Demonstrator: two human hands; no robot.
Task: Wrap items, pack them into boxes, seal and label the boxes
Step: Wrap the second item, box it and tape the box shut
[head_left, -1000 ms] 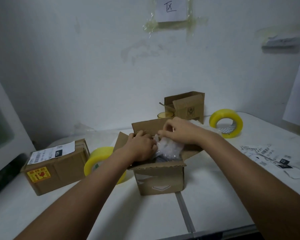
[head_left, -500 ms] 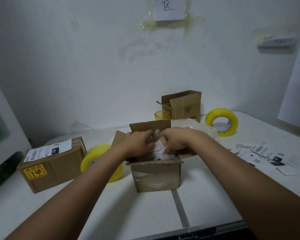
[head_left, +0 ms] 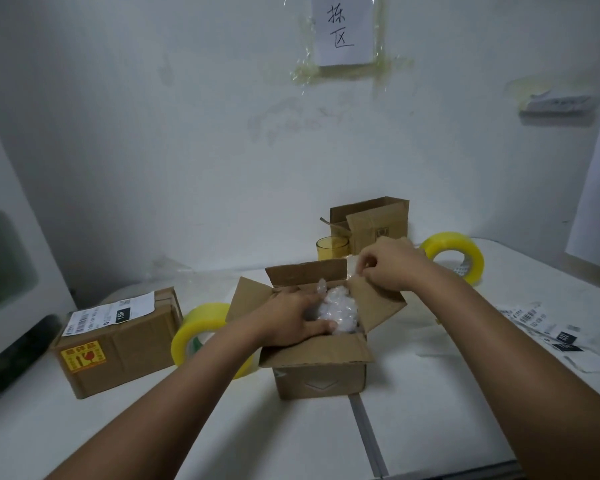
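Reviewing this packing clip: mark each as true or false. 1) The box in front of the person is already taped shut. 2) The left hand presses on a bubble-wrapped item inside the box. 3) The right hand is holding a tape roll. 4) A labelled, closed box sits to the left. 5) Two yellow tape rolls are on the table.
1) False. The open box has its flaps up.
2) True. The left hand rests on the bubble-wrapped item inside it.
3) False. The right hand pinches the box's right flap.
4) True. The sealed box bears a shipping label.
5) True. One tape roll lies left of the open box, another tape roll far right.
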